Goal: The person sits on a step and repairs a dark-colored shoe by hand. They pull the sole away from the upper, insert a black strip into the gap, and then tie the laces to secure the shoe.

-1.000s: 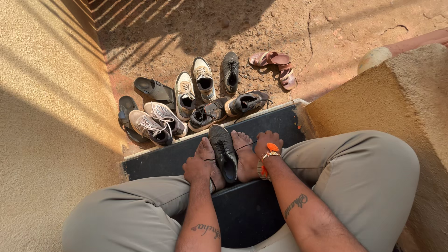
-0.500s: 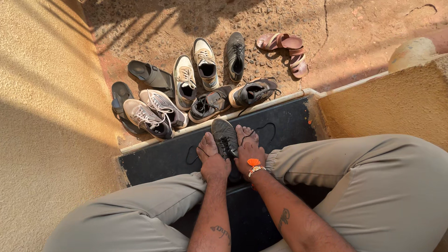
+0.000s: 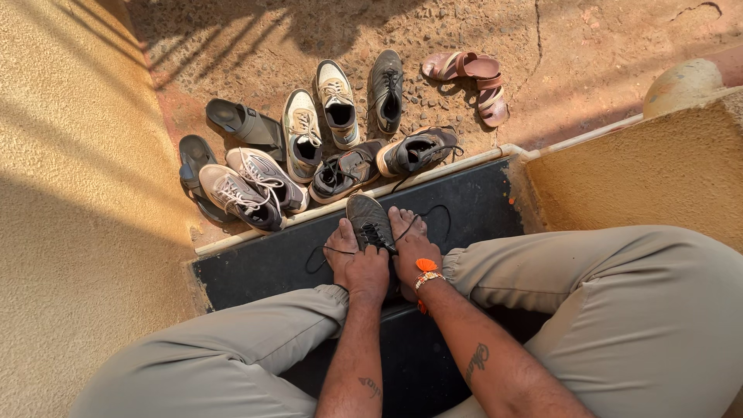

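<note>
Grey-green trousers [image 3: 642, 310] with gathered cuffs, bare feet, dark tattoos on both forearms, and an orange bead bracelet [image 3: 426, 272].

Sneakers [image 3: 338, 101] and brown sandals [image 3: 474, 79] on reddish gravel [image 3: 604, 54]; black slides [image 3: 232, 124] alongside

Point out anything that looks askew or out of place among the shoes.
The shoe under both hands has its black laces undone and trailing loose across the dark step. Below it, the shoe pile lies jumbled, pairs pointing different ways. One sandal sits crosswise to its mate.
</note>
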